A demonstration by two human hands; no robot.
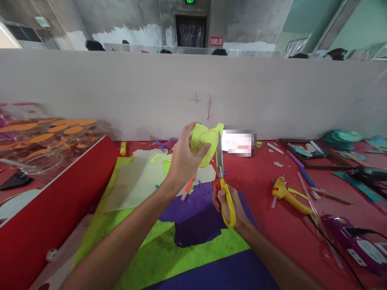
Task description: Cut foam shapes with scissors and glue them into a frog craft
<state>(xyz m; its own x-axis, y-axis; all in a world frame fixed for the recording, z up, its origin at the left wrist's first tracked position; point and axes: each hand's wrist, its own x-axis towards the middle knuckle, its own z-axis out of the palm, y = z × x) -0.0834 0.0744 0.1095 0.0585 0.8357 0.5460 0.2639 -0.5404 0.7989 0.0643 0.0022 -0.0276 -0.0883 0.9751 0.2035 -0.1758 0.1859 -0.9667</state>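
My left hand (pixel 187 151) pinches a piece of yellow-green felt (pixel 201 139) between thumb and fingers, raised above the table. A curved outline is drawn on the felt. My right hand (pixel 228 203) is wrapped round the yellow handles of a pair of scissors (pixel 220 161), blades pointing up. The blades stand at the right edge of the felt; whether they are parted is hard to tell. Beneath my hands lie a purple sheet (pixel 196 221), a larger green felt sheet (pixel 154 245) and a pale sheet (pixel 130 181). An orange marker (pixel 188 187) rests near my left wrist.
On the right of the red table lie a yellow glue gun (pixel 287 195) with a cable, a purple power device (pixel 353 241) and a dark frame (pixel 317 157). A glue stick (pixel 123 148) stands at back left. Beyond the red divider (pixel 60 189) are clear cups (pixel 45 157). A white partition (pixel 151 92) rises behind.
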